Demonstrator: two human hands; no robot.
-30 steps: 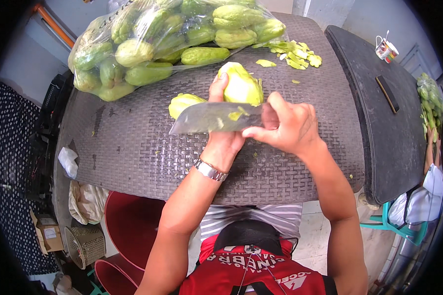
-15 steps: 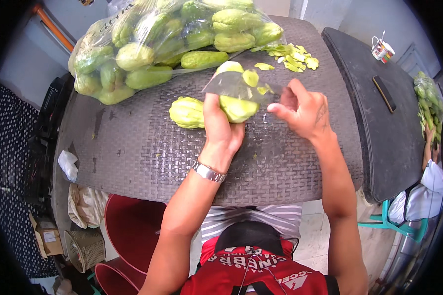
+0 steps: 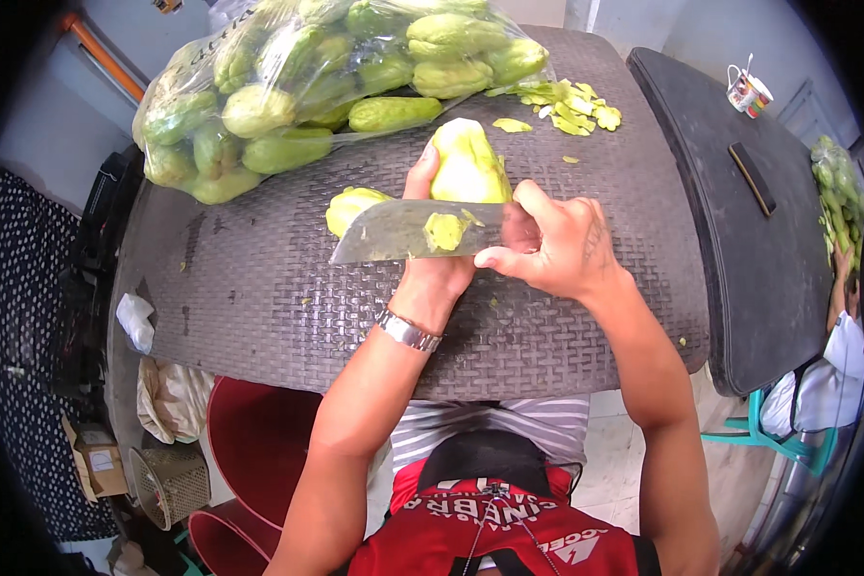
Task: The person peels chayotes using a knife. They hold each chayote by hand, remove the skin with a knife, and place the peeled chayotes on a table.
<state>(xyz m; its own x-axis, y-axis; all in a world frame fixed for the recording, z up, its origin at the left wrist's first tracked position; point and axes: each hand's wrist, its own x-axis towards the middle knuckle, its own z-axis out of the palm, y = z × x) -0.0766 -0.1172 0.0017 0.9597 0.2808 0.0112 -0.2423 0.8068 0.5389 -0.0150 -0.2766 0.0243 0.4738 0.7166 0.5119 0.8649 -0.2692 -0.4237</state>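
Observation:
My left hand [image 3: 437, 274] is wrapped round a partly peeled pale green chayote [image 3: 468, 165], held up over the woven table [image 3: 355, 341]. My right hand [image 3: 562, 235] grips a broad-bladed knife [image 3: 403, 232], its handle mostly hidden in the fingers. The blade lies across the lower end of the chayote and over part of my left hand, with a bit of peel [image 3: 444, 231] stuck to it. Another chayote [image 3: 352, 206] rests on the table to the left, partly behind the blade tip.
A clear plastic bag of chayotes [image 3: 288, 151] fills the table's far left. Peelings [image 3: 571, 106] are heaped beside it. On the dark table [image 3: 730, 240] at right are a mug [image 3: 749, 93] and a phone-like object [image 3: 752, 180]. A co-worker's arm [image 3: 840, 283] reaches toward bagged chayotes.
The knife has swung down toward me, from across the chayote's upper part to its lower end. The held chayote now stands more upright. A small peel piece lies newly near the heap.

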